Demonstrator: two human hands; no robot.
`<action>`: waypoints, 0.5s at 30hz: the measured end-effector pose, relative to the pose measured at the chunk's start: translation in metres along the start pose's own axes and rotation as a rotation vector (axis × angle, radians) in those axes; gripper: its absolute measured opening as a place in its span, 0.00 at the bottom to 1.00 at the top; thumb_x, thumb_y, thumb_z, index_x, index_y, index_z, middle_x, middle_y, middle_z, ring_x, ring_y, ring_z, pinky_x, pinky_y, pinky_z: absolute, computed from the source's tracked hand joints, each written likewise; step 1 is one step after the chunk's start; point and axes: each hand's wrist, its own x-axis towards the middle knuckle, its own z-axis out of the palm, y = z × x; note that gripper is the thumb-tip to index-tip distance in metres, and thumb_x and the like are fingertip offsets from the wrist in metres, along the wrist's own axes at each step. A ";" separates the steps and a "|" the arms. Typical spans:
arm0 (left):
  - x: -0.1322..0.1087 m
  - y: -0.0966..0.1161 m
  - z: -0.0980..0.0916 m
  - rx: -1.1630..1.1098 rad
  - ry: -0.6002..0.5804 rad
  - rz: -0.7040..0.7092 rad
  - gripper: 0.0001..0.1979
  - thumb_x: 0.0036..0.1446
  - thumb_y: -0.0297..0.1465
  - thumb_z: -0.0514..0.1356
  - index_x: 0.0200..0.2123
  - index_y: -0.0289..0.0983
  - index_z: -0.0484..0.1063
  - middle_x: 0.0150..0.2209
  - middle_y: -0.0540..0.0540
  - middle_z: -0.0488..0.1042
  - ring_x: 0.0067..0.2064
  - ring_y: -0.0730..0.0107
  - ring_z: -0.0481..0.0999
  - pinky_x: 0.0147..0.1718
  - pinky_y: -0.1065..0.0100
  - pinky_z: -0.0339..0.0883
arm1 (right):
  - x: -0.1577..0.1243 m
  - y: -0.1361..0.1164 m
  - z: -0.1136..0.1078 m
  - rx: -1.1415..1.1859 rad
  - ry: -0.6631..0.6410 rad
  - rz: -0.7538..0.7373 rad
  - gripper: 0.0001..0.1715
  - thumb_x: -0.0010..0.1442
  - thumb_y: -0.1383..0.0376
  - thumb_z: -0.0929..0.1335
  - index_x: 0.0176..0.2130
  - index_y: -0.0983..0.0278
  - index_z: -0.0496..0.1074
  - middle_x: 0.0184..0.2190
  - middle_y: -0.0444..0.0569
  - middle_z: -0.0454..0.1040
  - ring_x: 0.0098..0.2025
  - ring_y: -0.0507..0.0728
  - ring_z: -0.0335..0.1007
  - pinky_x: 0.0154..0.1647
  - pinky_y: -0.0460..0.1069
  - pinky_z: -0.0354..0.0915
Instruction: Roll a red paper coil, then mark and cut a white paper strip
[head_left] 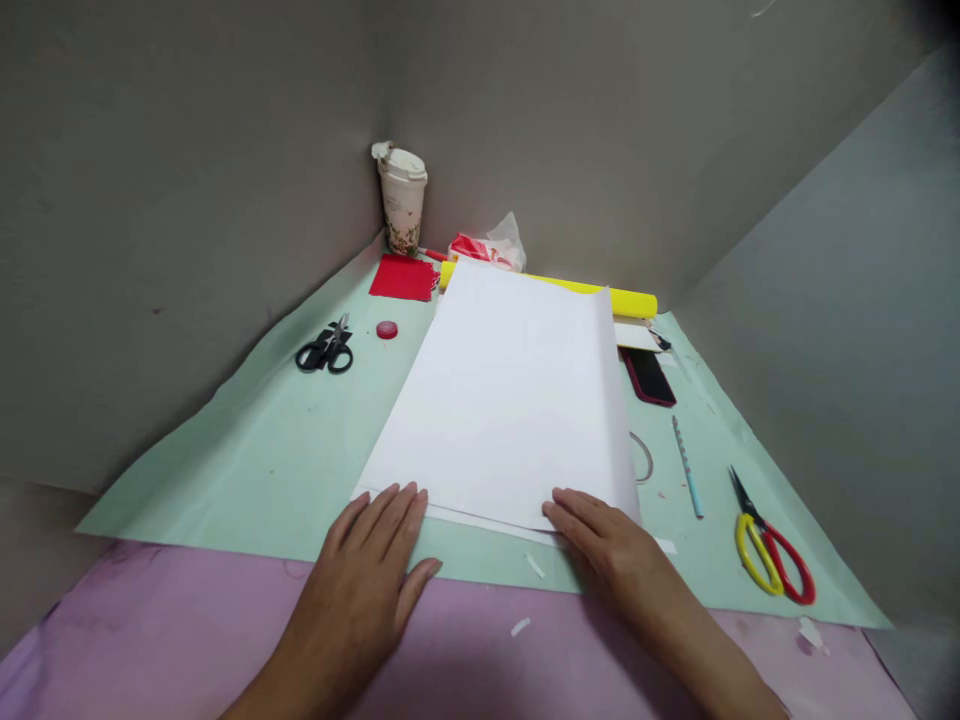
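Note:
A large sheet of white paper (517, 400) lies in front of me, its right side curling up a little. Another white edge shows beneath its near border, so there seem to be at least two layers. My left hand (379, 565) rests flat at the near left corner, fingers stretched onto the paper and thumb out to the side. At the near right part of the border, my right hand (611, 545) has its thumb and fingers close together on the paper's edge; its other fingers are tucked out of sight.
Black-handled scissors (326, 350), a red tape roll (387, 329) and red cloth (403, 278) lie left. A lidded cup (403, 200) and yellow roll (634, 303) stand and lie behind. Rightward are a phone (649, 377), a pencil (688, 468) and red-yellow scissors (771, 550).

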 end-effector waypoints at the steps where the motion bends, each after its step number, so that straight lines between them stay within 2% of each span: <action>1: 0.001 0.000 0.000 0.005 0.005 0.001 0.23 0.70 0.38 0.53 0.62 0.33 0.68 0.57 0.36 0.79 0.58 0.49 0.77 0.60 0.51 0.61 | -0.001 0.003 -0.003 0.025 -0.013 0.014 0.23 0.69 0.74 0.61 0.59 0.63 0.72 0.58 0.57 0.76 0.57 0.64 0.76 0.55 0.60 0.77; 6: -0.002 0.003 0.004 -0.016 0.012 -0.014 0.23 0.70 0.37 0.53 0.63 0.32 0.66 0.56 0.35 0.78 0.58 0.50 0.74 0.60 0.51 0.63 | -0.002 0.018 -0.015 0.186 -0.102 0.071 0.19 0.71 0.65 0.65 0.58 0.58 0.74 0.59 0.54 0.75 0.58 0.62 0.75 0.58 0.58 0.75; 15: -0.002 0.002 0.005 -0.003 0.013 0.020 0.23 0.70 0.37 0.54 0.60 0.26 0.69 0.55 0.31 0.77 0.58 0.47 0.73 0.60 0.50 0.65 | -0.016 0.048 -0.011 0.253 -0.097 0.134 0.16 0.70 0.63 0.66 0.54 0.56 0.78 0.57 0.53 0.77 0.56 0.61 0.76 0.56 0.57 0.76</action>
